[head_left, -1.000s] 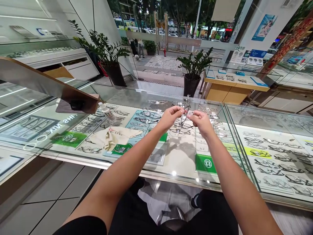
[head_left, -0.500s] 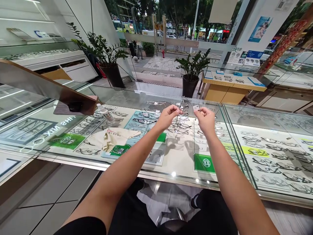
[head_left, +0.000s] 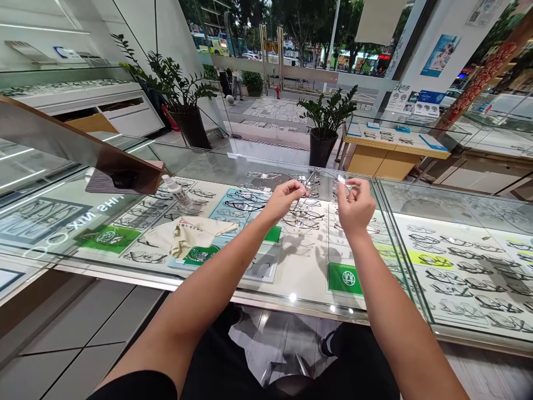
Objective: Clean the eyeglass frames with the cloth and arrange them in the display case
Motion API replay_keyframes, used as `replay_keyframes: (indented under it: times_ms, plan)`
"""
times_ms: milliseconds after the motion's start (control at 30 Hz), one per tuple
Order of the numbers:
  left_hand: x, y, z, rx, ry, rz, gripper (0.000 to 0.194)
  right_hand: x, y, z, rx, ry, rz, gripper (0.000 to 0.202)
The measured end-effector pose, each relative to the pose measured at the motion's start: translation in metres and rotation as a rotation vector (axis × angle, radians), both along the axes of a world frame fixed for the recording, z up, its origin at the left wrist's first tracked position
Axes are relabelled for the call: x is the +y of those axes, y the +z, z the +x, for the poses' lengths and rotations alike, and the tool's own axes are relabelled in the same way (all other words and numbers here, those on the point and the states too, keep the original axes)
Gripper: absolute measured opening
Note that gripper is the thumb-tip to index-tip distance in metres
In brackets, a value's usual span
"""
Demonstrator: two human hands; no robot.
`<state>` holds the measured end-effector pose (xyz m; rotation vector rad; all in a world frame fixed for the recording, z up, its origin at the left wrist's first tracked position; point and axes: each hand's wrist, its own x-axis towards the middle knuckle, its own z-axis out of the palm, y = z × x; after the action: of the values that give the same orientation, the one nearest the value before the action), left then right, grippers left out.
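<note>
The fingertips of the left hand (head_left: 285, 198) are pinched together on one end of a thin metal eyeglass frame (head_left: 308, 186), held in the air above a glass display counter (head_left: 291, 280). The right hand (head_left: 355, 206), just to the right, pinches a small white tag (head_left: 341, 179) between thumb and forefinger, its other fingers curled in. The frame spans the gap between the two hands; whether the tag is tied to it cannot be told. Both bare forearms reach from the near edge toward the middle of the counter. Under the glass lie rows of spectacles on white, blue and green cards. On the counter to the left rest a beige cloth (head_left: 189, 233) and, farther off, a small clear bottle (head_left: 177, 190). Beyond stand potted plants (head_left: 328, 119) and glass doors.
</note>
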<state>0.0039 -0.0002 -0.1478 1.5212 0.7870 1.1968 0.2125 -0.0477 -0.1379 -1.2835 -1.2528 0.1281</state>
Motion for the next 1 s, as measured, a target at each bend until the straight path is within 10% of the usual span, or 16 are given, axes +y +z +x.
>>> replay_keyframes:
  times_ms: [267,700,867,1000]
  plan:
    - [-0.005,-0.006,0.008,0.021,-0.108,0.032,0.042,-0.002,-0.018,-0.029,0.063,0.306,-0.134,0.023]
    - [0.014,-0.007,-0.005,-0.193,0.234,-0.076,0.043,0.02,-0.023,-0.004,0.459,0.204,-0.252,0.028]
    - [0.014,-0.008,-0.004,-0.153,0.268,0.045,0.041,0.0,-0.009,-0.015,0.135,0.031,-0.05,0.027]
    - [0.007,-0.007,-0.002,-0.039,0.211,0.174,0.033,-0.006,-0.009,-0.026,-0.221,0.186,-0.015,0.032]
